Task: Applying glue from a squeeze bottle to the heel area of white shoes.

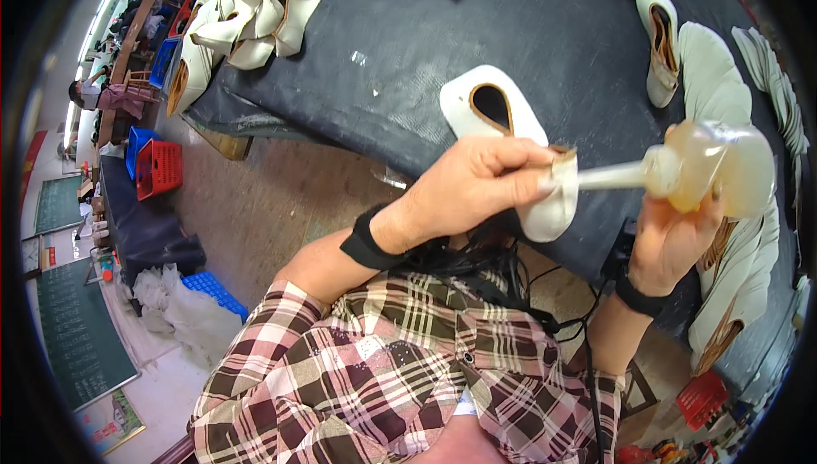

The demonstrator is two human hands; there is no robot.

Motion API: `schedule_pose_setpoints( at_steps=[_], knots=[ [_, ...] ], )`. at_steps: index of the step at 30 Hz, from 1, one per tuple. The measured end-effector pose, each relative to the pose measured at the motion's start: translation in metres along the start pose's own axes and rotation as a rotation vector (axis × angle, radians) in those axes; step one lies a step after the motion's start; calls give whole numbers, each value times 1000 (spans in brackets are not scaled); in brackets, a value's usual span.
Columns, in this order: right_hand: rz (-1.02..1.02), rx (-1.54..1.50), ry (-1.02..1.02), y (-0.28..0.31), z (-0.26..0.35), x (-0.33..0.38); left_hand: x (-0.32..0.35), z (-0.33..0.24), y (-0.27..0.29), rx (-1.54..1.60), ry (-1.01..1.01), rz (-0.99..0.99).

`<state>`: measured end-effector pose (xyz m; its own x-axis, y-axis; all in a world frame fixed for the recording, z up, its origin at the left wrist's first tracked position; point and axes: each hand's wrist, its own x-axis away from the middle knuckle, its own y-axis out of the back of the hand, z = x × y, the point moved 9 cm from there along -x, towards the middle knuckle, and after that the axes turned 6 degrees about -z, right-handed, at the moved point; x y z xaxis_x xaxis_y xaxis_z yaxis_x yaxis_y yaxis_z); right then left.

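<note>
My left hand pinches a white shoe upper, fingers and thumb closed on its brown-lined edge. In my right hand is a translucent squeeze bottle with amber liquid inside. The bottle lies tilted sideways, its long pale nozzle pointing left and reaching the edge of the upper. Behind my left hand a white piece with a brown-edged oval opening rests on the black-covered table. Whether it joins the piece in my fingers is hidden by the hand.
White uppers lie heaped at the table's far left. More stand in overlapping rows along the right side. A red basket and a blue plastic crate are on the left. Dark cables hang by my right forearm. Another person is far left.
</note>
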<state>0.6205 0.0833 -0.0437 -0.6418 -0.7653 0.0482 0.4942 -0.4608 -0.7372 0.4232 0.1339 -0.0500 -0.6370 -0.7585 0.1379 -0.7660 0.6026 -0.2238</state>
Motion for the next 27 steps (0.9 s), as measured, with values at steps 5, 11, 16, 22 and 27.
schedule_pose_setpoints(
  at_steps=[5,11,16,22,27],
  knots=[
    [235,-371,-261,-4,4,9,15,5,6,-294,94,49],
    [117,-484,-395,29,-14,-6,36,-18,31,-434,71,26],
    [-16,-299,-819,42,-102,28,55,-49,52,-235,42,-46],
    [-154,-155,-881,66,-111,20,72,-98,70,-194,10,-22],
    [-130,-222,-906,66,-132,20,79,-168,139,-351,-132,-185]
  ],
)
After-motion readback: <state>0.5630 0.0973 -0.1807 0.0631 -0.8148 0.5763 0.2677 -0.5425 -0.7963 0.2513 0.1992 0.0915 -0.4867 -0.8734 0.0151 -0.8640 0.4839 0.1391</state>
